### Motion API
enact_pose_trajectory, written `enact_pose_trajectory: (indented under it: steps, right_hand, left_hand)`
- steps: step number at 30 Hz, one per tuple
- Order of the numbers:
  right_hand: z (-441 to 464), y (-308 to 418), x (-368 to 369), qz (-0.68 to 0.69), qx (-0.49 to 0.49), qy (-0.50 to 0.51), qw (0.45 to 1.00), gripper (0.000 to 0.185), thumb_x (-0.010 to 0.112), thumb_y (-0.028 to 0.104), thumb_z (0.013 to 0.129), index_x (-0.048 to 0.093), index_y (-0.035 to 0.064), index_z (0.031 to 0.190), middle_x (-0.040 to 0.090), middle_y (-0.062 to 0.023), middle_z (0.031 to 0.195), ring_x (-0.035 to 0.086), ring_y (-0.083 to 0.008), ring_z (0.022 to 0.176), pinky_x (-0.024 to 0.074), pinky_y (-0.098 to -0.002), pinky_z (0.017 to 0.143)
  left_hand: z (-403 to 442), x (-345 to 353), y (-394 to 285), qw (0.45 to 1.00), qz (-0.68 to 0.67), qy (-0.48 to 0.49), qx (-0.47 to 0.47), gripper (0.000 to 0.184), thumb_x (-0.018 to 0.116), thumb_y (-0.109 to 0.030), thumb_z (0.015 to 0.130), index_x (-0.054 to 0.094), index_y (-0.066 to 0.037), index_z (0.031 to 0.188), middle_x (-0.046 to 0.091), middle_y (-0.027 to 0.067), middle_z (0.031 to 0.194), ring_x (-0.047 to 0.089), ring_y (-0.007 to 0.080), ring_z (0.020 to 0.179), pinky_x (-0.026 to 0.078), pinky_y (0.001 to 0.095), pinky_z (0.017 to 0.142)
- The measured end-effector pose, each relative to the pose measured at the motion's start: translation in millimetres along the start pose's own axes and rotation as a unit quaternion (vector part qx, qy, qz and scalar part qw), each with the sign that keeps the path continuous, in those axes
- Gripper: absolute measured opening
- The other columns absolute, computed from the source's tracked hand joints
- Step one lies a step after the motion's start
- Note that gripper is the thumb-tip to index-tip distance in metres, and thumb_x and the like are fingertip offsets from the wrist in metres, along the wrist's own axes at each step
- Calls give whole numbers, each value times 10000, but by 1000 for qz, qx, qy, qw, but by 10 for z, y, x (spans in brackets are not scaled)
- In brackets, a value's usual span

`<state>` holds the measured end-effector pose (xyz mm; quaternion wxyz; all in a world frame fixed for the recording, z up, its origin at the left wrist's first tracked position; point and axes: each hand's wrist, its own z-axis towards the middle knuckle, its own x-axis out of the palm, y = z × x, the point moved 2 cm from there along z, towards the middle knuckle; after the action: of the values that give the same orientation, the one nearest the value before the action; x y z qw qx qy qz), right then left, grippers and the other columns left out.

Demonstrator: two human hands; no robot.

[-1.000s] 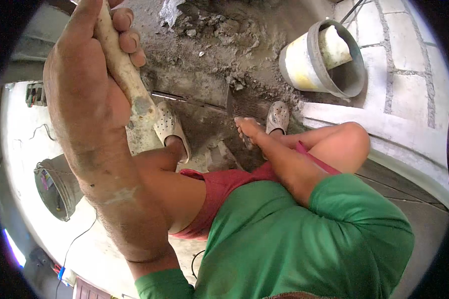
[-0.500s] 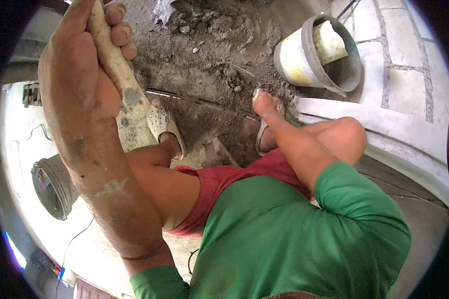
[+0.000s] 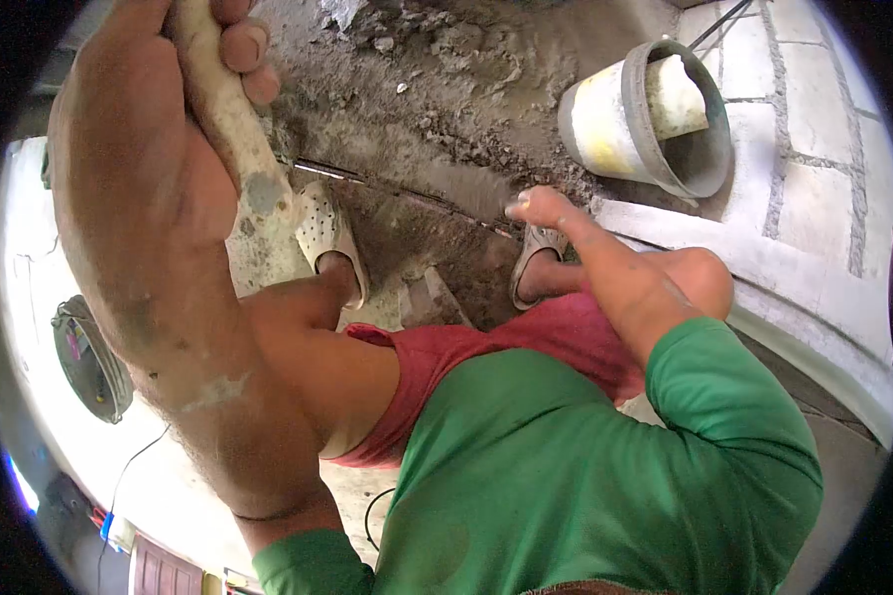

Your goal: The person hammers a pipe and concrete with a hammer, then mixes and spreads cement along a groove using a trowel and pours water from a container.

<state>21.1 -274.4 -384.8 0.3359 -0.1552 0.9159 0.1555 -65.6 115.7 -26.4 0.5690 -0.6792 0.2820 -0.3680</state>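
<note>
My left hand [image 3: 149,149] is raised close to the camera at the upper left, fingers wrapped around a pale, worn wooden handle [image 3: 230,119]. The handle's butt end points down toward my left shoe; its far end is cut off by the top of the view. Dried grey smears mark the forearm. My right hand [image 3: 539,206] hangs past my right knee, above the right shoe [image 3: 538,256]. Its fingers look curled in, and whatever they may hold is hidden. Below the raised hand is the cream perforated clog [image 3: 325,233] on my left foot.
Grey wet mortar or mud [image 3: 437,89] covers the ground ahead. A dirty white bucket [image 3: 600,124] lies tilted at the right with a pale piece [image 3: 677,97] inside. Block walling [image 3: 819,203] stands beyond it. A thin rod [image 3: 397,193] crosses the ground; another bucket [image 3: 89,362] is at left.
The view has shifted a little, so the bucket and wall sit lower and farther right. My left hand has moved slightly left and up, still around the handle. My right hand stays near the shoe.
</note>
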Motion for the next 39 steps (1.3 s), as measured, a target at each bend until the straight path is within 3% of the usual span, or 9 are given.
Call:
enact_pose_trajectory:
  steps: [2, 6, 7, 13, 30, 34, 37, 38, 39]
  right_hand:
    - [28, 60, 166, -105, -92, 166, 976, 553, 536, 527, 885, 674, 36, 1097, 657, -244, 1084, 614, -413, 1043, 470, -465, 916]
    - [292, -229, 489, -95, -117, 94, 984, 520, 513, 505, 906, 667, 51, 1106, 651, -224, 1126, 612, -397, 1060, 469, -481, 924]
    - [371, -300, 478, -40, 12, 54, 998, 503, 506, 497, 911, 663, 72, 1129, 648, -209, 1151, 606, -394, 1083, 472, -478, 934]
    - [881, 124, 342, -16, 70, 9, 997, 512, 488, 480, 933, 633, 62, 1190, 648, -173, 1175, 603, -365, 1108, 477, -493, 931]
    - [202, 310, 276, 13, 64, -95, 993, 515, 554, 497, 893, 617, 59, 1157, 672, -216, 1052, 635, -394, 1016, 491, -503, 883]
    - [330, 482, -478, -87, 3, -25, 996, 532, 582, 518, 859, 689, 49, 1087, 673, -216, 1082, 652, -366, 1008, 511, -473, 870]
    - [783, 1269, -1910, -197, -162, -217, 943, 516, 587, 457, 854, 653, 0, 1084, 665, -210, 1104, 646, -364, 1012, 517, -462, 892]
    - [958, 1487, -2331, -69, -180, -275, 942, 494, 583, 448, 866, 660, -3, 1051, 678, -218, 1054, 660, -372, 961, 531, -511, 837]
    - [327, 1991, -2706, 157, -45, -222, 961, 487, 588, 461, 880, 682, 4, 1021, 690, -219, 999, 667, -361, 922, 538, -558, 781]
  left_hand:
    - [8, -8, -11, 1000, 2, -11, 4, 248, 583, -262, 956, 608, -16, 949, 559, 22, 735, 527, 113, 622, 429, 257, 567]
    - [40, -69, -25, 1000, -1, -3, -4, 233, 590, -249, 948, 617, -22, 902, 563, 27, 719, 532, 123, 614, 432, 267, 570]
    - [67, -110, -17, 1000, -7, 19, -16, 231, 594, -247, 945, 618, -22, 897, 561, 26, 718, 529, 124, 614, 428, 267, 571]
    - [170, -85, 12, 995, -15, 82, -52, 254, 554, -255, 972, 592, -7, 1007, 543, 11, 746, 503, 100, 622, 412, 245, 567]
    - [70, -111, -58, 996, -29, 79, -38, 343, 506, -299, 1006, 555, 10, 1147, 520, -15, 773, 466, 65, 616, 390, 212, 539]
    - [-52, -47, -126, 999, -20, 29, -4, 345, 520, -319, 997, 560, 3, 1113, 523, -15, 754, 471, 68, 597, 392, 214, 522]
    - [-157, 41, -159, 1000, 1, -1, 25, 347, 530, -334, 991, 563, -2, 1088, 526, -14, 739, 475, 71, 583, 394, 215, 509]
    - [-177, 56, -171, 999, 12, -17, 36, 348, 534, -339, 989, 564, -4, 1079, 527, -14, 735, 476, 72, 578, 394, 215, 505]
    - [-190, 82, -191, 998, 23, -41, 49, 350, 537, -344, 987, 565, -6, 1071, 528, -14, 730, 477, 73, 574, 395, 215, 501]
